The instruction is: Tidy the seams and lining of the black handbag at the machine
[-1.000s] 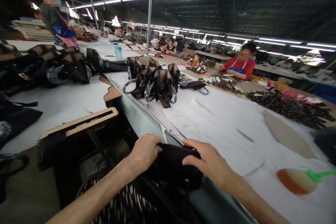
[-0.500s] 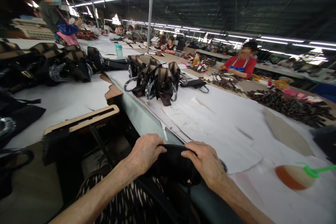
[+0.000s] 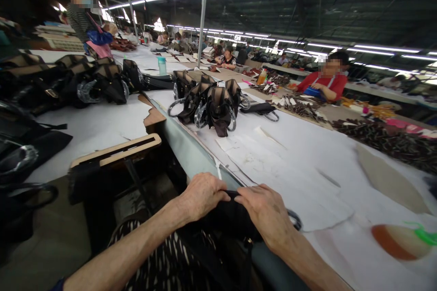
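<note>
A black handbag [image 3: 235,218] rests over my lap at the table's edge, its top rim pinched between both hands. My left hand [image 3: 203,195] is closed on the rim from the left, thumb and fingers pressed together. Close beside it, my right hand [image 3: 264,209] grips the same rim from the right. Below the right hand a small gold-coloured fitting shows on the bag, and a wrapped handle [image 3: 294,219] sticks out past the wrist. The lower part of the bag is dark and partly hidden by my arms.
Several black bags with plastic-wrapped handles [image 3: 218,109] stand on the white-covered table [image 3: 290,159]. More bags [image 3: 102,82] crowd the left table. A slotted wooden-topped stand [image 3: 116,151] is left of me. A bottle of amber liquid [image 3: 396,241] lies at right. A co-worker in red [image 3: 327,77] sits across.
My hands have drawn closer together along the bag's rim, the left one shifting right. The whole view has swung slightly left, so the surroundings sit further right.
</note>
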`<state>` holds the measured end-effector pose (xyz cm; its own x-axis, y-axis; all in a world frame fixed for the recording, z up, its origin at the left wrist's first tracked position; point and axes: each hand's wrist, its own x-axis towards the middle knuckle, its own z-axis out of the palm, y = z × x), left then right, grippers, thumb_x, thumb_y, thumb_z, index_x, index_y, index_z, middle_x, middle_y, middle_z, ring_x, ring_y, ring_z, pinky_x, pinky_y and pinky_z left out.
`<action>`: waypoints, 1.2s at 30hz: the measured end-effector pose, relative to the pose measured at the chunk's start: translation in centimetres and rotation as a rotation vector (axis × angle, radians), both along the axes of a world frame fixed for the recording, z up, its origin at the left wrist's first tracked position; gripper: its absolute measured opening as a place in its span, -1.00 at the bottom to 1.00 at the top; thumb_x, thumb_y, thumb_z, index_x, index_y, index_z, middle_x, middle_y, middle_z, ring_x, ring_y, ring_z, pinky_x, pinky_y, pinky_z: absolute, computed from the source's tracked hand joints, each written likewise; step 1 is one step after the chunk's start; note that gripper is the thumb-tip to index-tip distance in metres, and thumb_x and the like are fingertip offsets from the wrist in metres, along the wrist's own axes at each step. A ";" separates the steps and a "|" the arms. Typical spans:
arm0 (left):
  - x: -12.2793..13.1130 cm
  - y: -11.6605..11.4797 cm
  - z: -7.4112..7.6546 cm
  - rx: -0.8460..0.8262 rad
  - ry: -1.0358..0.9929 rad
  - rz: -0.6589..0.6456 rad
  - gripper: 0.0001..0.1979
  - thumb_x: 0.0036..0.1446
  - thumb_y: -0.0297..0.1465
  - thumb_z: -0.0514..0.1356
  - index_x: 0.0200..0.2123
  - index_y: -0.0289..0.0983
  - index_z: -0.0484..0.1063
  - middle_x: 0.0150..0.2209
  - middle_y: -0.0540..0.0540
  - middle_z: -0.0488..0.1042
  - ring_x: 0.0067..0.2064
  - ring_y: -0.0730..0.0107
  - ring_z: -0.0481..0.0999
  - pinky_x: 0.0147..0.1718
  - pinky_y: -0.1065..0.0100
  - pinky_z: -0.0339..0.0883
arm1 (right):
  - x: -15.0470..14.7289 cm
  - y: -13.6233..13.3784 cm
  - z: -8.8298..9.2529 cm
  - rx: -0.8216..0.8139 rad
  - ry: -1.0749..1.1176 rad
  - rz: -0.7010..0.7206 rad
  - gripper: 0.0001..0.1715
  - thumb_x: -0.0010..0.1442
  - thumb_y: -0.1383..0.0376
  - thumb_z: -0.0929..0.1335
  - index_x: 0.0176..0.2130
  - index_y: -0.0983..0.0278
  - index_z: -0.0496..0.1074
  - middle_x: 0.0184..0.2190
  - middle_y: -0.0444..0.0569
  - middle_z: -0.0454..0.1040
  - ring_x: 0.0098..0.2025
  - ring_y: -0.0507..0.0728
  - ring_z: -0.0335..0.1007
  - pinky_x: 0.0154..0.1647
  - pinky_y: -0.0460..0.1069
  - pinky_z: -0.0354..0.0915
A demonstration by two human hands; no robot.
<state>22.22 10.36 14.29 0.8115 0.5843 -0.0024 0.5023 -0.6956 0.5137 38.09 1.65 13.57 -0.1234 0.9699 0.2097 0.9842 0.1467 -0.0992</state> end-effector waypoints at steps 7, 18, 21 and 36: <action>0.1 -0.1 -0.7 0.067 -0.006 0.042 -0.73 0.06 -0.34 0.09 -0.64 -0.28 0.32 -0.67 0.03 0.28 -0.55 0.48 0.27 -0.55 0.46 -0.02 | -0.2 0.2 -0.1 0.017 -0.027 0.015 -0.72 0.20 0.35 0.26 -0.54 0.25 0.32 -0.58 -0.15 0.46 -0.47 0.06 0.38 -0.36 -0.04 0.07; -4.4 0.4 -0.5 -0.179 0.103 0.219 -0.81 -0.01 -0.27 0.12 -0.43 -0.24 0.46 -0.46 0.01 0.47 -0.38 0.35 0.43 -0.45 0.45 0.15 | -0.3 -0.1 0.1 0.002 -0.049 -0.018 -0.71 0.27 0.35 0.17 -0.40 0.23 0.39 -0.46 -0.10 0.52 -0.38 0.10 0.41 -0.31 -0.02 0.08; -5.7 0.1 -1.0 -0.205 0.118 0.273 -0.80 -0.02 -0.28 0.12 -0.52 -0.27 0.43 -0.50 0.01 0.45 -0.39 0.35 0.42 -0.47 0.45 0.15 | -0.3 0.2 0.1 -0.025 -0.100 -0.026 -0.70 0.27 0.35 0.16 -0.40 0.23 0.39 -0.49 -0.10 0.52 -0.41 0.12 0.41 -0.32 -0.01 0.08; -4.1 0.0 -1.9 0.143 0.190 0.181 -0.54 0.23 -0.25 -0.14 -0.49 -0.27 0.47 -0.48 -0.12 0.51 -0.37 0.26 0.48 -0.37 0.35 0.21 | 0.1 0.0 1.0 -0.117 -0.099 0.042 -0.61 0.28 0.24 0.11 -0.44 0.20 0.38 -0.55 -0.12 0.49 -0.46 0.14 0.40 -0.36 0.00 0.17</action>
